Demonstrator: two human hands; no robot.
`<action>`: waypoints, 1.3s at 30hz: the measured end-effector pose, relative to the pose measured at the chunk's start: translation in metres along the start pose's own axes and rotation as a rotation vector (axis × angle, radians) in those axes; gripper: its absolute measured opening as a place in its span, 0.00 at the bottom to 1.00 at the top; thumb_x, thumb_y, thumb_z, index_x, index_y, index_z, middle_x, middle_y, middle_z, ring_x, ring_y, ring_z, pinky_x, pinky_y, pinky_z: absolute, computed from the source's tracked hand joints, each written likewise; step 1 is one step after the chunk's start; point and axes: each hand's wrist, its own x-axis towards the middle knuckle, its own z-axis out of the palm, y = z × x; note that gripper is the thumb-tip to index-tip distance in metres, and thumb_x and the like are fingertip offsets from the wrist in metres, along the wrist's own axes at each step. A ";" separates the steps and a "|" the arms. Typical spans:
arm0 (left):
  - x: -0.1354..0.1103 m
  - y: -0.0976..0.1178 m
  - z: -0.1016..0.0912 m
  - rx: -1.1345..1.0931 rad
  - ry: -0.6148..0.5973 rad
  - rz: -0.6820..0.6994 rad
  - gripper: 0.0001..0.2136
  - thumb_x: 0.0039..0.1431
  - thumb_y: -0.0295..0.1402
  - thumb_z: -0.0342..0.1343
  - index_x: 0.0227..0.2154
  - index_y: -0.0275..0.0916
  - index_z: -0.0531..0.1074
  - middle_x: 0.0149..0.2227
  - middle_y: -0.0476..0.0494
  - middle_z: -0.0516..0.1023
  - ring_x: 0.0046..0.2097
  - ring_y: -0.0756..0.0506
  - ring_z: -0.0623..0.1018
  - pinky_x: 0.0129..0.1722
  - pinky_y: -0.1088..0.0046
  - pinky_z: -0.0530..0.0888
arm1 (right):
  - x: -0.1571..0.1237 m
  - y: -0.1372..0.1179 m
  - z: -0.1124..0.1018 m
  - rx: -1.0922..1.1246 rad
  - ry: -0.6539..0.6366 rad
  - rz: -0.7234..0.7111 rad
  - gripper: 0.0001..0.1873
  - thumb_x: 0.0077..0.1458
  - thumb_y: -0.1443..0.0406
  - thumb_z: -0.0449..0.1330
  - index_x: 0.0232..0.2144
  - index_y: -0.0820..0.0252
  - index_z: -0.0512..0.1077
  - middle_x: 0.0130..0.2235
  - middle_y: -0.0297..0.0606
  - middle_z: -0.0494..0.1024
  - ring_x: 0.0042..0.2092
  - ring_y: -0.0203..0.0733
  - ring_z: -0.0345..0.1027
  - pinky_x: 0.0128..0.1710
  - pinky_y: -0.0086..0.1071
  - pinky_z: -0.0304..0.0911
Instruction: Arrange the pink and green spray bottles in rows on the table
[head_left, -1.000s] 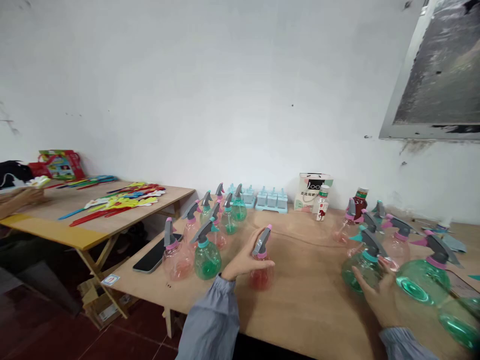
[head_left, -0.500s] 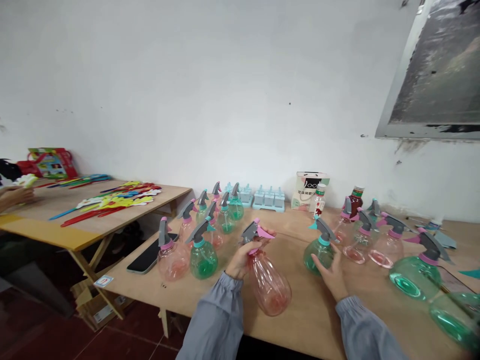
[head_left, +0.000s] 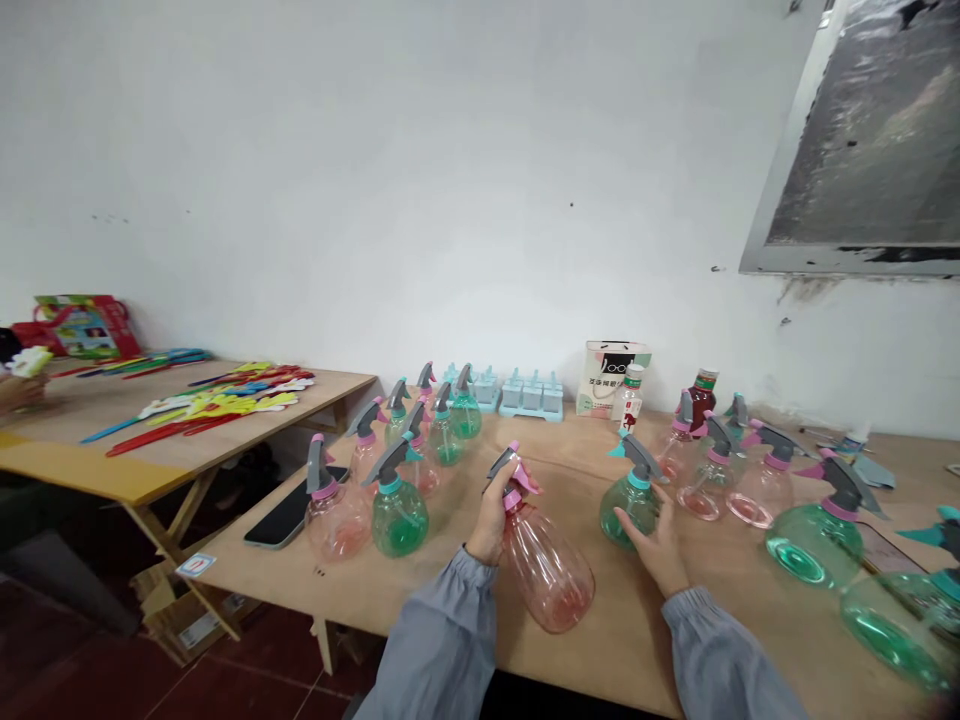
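Note:
My left hand (head_left: 491,515) is closed round the neck of a pink spray bottle (head_left: 546,565), which is tilted with its base toward me and its grey-and-pink trigger head up. My right hand (head_left: 658,540) rests with spread fingers against a green spray bottle (head_left: 628,505) standing upright on the wooden table (head_left: 585,610). A cluster of pink and green spray bottles (head_left: 397,470) stands to the left. More such bottles (head_left: 757,480) stand and lie to the right.
A black phone (head_left: 287,510) lies near the table's left edge. Light blue ice-pop moulds (head_left: 534,396), a white carton (head_left: 611,378) and two drink bottles (head_left: 701,398) stand by the wall. A second table (head_left: 142,440) at left holds coloured plastic toys; another person's hand (head_left: 19,392) is there.
My left hand lifted the pink bottle off the table and tilted it toward me. My right hand slid a green bottle from the right group leftward to the middle.

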 end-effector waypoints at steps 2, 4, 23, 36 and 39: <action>0.000 0.000 0.000 -0.005 -0.013 0.009 0.18 0.47 0.49 0.66 0.25 0.38 0.72 0.23 0.47 0.77 0.29 0.49 0.79 0.25 0.79 0.70 | 0.000 0.001 0.000 0.002 -0.007 0.000 0.44 0.47 0.44 0.67 0.59 0.59 0.60 0.58 0.54 0.69 0.58 0.60 0.67 0.59 0.60 0.62; 0.001 0.000 -0.001 -0.008 -0.084 -0.028 0.18 0.45 0.49 0.67 0.27 0.38 0.74 0.26 0.45 0.79 0.31 0.47 0.80 0.25 0.79 0.70 | 0.001 0.002 0.000 -0.009 0.005 -0.014 0.44 0.47 0.43 0.67 0.58 0.59 0.60 0.57 0.54 0.70 0.58 0.60 0.67 0.59 0.60 0.62; 0.006 0.009 -0.003 0.175 0.007 0.282 0.17 0.47 0.49 0.64 0.25 0.39 0.74 0.28 0.46 0.76 0.34 0.46 0.78 0.38 0.72 0.73 | 0.000 -0.005 0.001 0.006 0.017 -0.023 0.45 0.47 0.42 0.67 0.58 0.60 0.60 0.57 0.55 0.69 0.58 0.60 0.66 0.60 0.60 0.60; 0.028 -0.002 -0.032 0.757 0.090 0.459 0.15 0.46 0.41 0.69 0.36 0.39 0.78 0.27 0.50 0.75 0.31 0.46 0.74 0.39 0.70 0.70 | 0.000 -0.003 0.002 0.016 0.004 -0.019 0.44 0.48 0.44 0.67 0.59 0.60 0.60 0.57 0.53 0.69 0.57 0.58 0.67 0.59 0.59 0.61; 0.036 -0.010 -0.042 0.800 0.134 0.610 0.32 0.43 0.38 0.70 0.54 0.41 0.71 0.44 0.41 0.80 0.45 0.39 0.79 0.53 0.60 0.71 | 0.000 -0.003 0.002 0.019 0.005 -0.017 0.44 0.48 0.44 0.67 0.59 0.59 0.60 0.57 0.53 0.70 0.57 0.58 0.67 0.59 0.59 0.61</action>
